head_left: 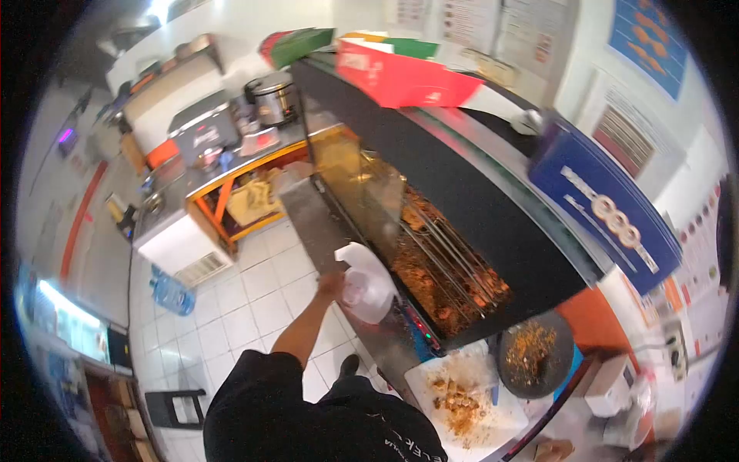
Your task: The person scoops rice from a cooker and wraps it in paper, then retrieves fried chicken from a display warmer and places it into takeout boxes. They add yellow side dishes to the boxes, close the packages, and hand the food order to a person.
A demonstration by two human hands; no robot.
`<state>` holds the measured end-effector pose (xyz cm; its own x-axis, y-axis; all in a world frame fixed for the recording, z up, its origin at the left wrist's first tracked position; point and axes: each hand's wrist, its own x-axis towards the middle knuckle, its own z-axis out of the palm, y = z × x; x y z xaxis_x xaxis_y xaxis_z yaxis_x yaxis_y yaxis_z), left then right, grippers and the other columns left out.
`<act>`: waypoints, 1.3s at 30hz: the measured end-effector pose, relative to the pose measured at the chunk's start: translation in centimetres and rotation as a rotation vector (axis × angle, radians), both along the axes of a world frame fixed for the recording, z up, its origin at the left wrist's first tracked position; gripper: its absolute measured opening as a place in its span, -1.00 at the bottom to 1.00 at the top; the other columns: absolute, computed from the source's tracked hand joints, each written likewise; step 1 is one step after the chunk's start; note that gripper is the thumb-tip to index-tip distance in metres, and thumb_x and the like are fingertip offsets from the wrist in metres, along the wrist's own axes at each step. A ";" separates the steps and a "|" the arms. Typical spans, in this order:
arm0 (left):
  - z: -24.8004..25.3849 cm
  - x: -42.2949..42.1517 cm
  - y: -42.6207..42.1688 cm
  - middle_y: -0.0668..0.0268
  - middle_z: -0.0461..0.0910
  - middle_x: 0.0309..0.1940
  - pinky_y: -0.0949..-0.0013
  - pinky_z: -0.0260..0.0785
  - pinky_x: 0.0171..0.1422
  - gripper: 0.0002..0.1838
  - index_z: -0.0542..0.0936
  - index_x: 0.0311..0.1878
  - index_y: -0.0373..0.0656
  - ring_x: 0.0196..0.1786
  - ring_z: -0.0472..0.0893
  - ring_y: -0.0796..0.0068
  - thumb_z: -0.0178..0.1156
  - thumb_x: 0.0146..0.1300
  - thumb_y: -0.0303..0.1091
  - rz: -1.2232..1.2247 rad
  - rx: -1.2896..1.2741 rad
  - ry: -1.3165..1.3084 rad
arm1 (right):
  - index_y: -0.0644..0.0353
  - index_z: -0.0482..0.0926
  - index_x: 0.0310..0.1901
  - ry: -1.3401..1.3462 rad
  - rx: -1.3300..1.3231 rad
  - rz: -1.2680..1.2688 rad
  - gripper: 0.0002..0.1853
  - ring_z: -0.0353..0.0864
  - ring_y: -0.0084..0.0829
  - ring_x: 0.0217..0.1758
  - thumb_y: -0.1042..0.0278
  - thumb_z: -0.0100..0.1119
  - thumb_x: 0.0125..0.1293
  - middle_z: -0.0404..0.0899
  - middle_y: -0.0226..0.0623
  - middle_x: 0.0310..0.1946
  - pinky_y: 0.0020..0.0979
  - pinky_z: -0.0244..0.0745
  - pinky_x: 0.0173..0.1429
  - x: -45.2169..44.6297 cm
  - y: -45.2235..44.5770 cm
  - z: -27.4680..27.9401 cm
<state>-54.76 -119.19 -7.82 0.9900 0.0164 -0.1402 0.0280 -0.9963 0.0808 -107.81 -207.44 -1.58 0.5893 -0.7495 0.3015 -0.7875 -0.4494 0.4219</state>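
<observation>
My left hand [332, 286] reaches forward and is closed at the near side of a white, translucent plastic container [371, 289]. The container is over the narrow metal ledge [308, 223] in front of a grill, and motion blur hides its exact shape. Behind it, the grill [443, 262] has several long metal rods above a brown-orange bed, with a glass panel [381, 200] at its far end. Out of sight is my right hand.
At the lower right, a white cutting board [493, 385] carries chopped food beside a dark round pan [536, 354] with orange scraps. A blue box [604, 200] stands on the black hood [469, 185]. On the tiled floor [219, 331] is a blue water bottle [172, 295].
</observation>
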 end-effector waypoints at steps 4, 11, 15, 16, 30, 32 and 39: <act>-1.0 -0.3 -0.8 0.01 0.68 0.00 -0.06 0.49 0.18 -0.42 0.56 0.21 -0.17 0.05 0.66 -0.02 0.21 0.24 0.02 -0.087 -0.172 -0.389 | 0.22 0.24 0.24 -0.325 0.118 0.242 -0.45 0.68 -0.33 -0.14 0.00 0.14 0.47 0.64 -0.03 0.14 -0.37 0.58 -0.20 8.5 10.4 -1.1; -16.5 3.8 2.6 -0.11 0.58 0.13 -0.11 0.39 0.24 -0.45 0.63 0.12 -0.22 0.18 0.57 -0.13 0.26 0.19 -0.01 -0.011 -0.125 -0.587 | 0.25 0.29 0.21 -0.590 0.747 0.940 -0.51 0.68 -0.32 -0.14 0.08 0.11 0.46 0.65 -0.03 0.09 -0.36 0.60 -0.20 30.3 44.0 3.0; -9.6 2.0 1.2 0.11 0.73 -0.22 -0.11 0.53 0.02 -0.66 0.78 -0.35 -0.10 -0.05 0.70 0.09 0.13 0.31 -0.11 -0.149 -0.251 -0.683 | 0.27 0.32 0.19 -0.510 0.946 1.163 -0.54 0.68 -0.31 -0.13 0.13 0.10 0.45 0.65 -0.03 0.07 -0.35 0.61 -0.19 37.1 55.6 5.6; -7.7 2.6 2.3 0.10 0.73 -0.17 -0.09 0.54 0.02 -0.68 0.78 -0.26 -0.12 -0.03 0.70 0.10 0.15 0.31 -0.12 -0.071 -0.233 -0.428 | 0.27 0.33 0.19 -0.497 0.967 1.190 -0.55 0.68 -0.30 -0.13 0.14 0.09 0.45 0.65 -0.03 0.06 -0.35 0.61 -0.19 38.3 57.4 5.7; 28.5 11.8 -11.6 0.16 -0.29 0.69 0.01 -0.33 0.74 -0.17 -0.22 0.66 -0.16 0.71 -0.25 0.16 -0.06 0.55 -0.04 -0.900 -0.843 -1.287 | 0.32 0.44 0.13 -0.564 1.070 1.055 -0.66 0.69 -0.27 -0.13 0.30 0.04 0.42 0.65 -0.03 -0.03 -0.34 0.65 -0.18 45.7 63.6 5.8; 28.4 12.3 -11.6 0.15 -0.27 0.69 -0.04 -0.34 0.73 -0.14 -0.20 0.66 -0.17 0.71 -0.24 0.13 -0.10 0.54 0.08 -0.877 -0.792 -1.332 | 0.33 0.46 0.12 -0.633 1.056 0.982 -0.67 0.69 -0.27 -0.13 0.33 0.03 0.42 0.65 -0.03 -0.04 -0.33 0.65 -0.18 45.5 62.0 5.4; 26.5 12.1 -13.4 -0.07 0.04 0.60 -0.26 -0.20 0.62 -0.08 0.04 0.61 -0.30 0.61 0.11 -0.08 0.01 0.45 0.21 -0.969 -0.879 -1.329 | 0.36 0.51 0.09 -1.145 0.898 0.417 -0.70 0.70 -0.25 -0.13 0.41 0.00 0.41 0.65 -0.03 -0.08 -0.33 0.67 -0.17 30.9 49.3 2.7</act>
<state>-42.65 -132.54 18.71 0.0635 -0.1873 0.9803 -0.9567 -0.2908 0.0064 -76.91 -158.10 1.09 0.5718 -0.7719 0.2778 -0.2460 -0.4843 -0.8396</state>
